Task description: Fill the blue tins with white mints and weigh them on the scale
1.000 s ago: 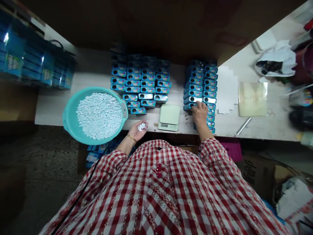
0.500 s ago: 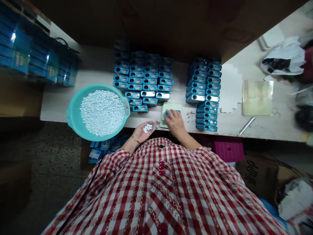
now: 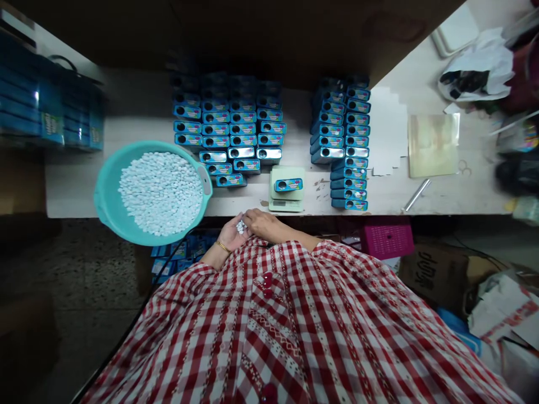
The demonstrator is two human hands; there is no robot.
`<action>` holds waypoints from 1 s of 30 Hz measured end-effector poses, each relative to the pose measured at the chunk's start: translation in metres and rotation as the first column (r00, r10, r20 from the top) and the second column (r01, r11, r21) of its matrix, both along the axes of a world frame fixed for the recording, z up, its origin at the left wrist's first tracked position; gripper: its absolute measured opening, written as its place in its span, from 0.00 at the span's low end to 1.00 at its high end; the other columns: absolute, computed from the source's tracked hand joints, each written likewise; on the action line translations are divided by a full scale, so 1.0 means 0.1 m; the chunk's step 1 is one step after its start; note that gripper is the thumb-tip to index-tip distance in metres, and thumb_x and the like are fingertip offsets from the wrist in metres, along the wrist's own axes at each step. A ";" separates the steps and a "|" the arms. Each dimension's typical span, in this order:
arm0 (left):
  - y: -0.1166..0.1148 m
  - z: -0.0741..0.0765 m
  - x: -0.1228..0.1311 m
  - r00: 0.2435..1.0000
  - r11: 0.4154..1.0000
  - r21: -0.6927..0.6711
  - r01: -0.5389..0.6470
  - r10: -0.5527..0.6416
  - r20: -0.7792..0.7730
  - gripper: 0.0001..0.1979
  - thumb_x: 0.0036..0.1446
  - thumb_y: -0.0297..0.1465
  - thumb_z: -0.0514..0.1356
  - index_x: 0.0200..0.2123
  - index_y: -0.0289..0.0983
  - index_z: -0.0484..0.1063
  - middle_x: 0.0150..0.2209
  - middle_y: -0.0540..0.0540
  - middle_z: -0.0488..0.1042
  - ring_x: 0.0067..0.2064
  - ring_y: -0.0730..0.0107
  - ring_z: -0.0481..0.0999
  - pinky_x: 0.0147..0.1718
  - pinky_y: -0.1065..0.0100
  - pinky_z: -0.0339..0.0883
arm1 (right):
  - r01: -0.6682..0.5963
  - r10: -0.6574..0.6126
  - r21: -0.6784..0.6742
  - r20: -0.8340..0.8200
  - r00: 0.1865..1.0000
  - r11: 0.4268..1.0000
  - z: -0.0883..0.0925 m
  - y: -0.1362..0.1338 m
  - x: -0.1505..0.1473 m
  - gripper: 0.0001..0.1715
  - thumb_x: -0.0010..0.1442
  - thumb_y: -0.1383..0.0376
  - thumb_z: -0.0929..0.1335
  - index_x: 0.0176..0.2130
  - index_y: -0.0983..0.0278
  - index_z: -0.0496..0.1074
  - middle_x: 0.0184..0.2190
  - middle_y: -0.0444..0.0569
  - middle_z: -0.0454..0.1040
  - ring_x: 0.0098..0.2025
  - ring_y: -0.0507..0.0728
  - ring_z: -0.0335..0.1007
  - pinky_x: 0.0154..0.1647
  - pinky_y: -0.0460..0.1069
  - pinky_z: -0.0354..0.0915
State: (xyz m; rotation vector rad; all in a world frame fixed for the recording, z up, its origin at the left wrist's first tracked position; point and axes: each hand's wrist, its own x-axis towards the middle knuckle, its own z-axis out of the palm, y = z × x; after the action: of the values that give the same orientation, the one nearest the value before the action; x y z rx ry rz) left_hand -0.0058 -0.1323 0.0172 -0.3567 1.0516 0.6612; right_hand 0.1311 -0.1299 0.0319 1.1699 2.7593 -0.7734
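My open left hand cups pellets — tilting could spill them — what my right hand grips, I can't tell.

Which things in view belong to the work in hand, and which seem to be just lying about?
Seemingly in use:
left hand, cupping white pieces
right hand, beside them
scale, bearing one blue tin
teal basin of white pieces
blue tins in rows

Probably lying about:
silver tube
magenta basket
plastic bag
yellowish sheet
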 end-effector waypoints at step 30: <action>0.35 0.19 0.37 0.999 0.990 0.135 0.047 -0.045 -0.021 0.15 0.60 0.25 0.50 0.43 0.26 0.73 0.36 0.36 0.78 0.43 0.64 0.78 0.45 0.69 0.71 | 0.476 -0.476 0.022 -0.016 0.879 0.879 0.06 0.57 0.98 0.13 0.63 0.67 0.62 0.44 0.66 0.73 0.43 0.55 0.70 0.43 0.56 0.66 0.39 0.47 0.62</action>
State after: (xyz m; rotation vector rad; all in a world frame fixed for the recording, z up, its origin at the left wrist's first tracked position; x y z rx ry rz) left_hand 0.0309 -0.0969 0.0364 -0.2082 1.0229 0.6914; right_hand 0.2288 -0.0727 0.0380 1.8942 2.5101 -0.7726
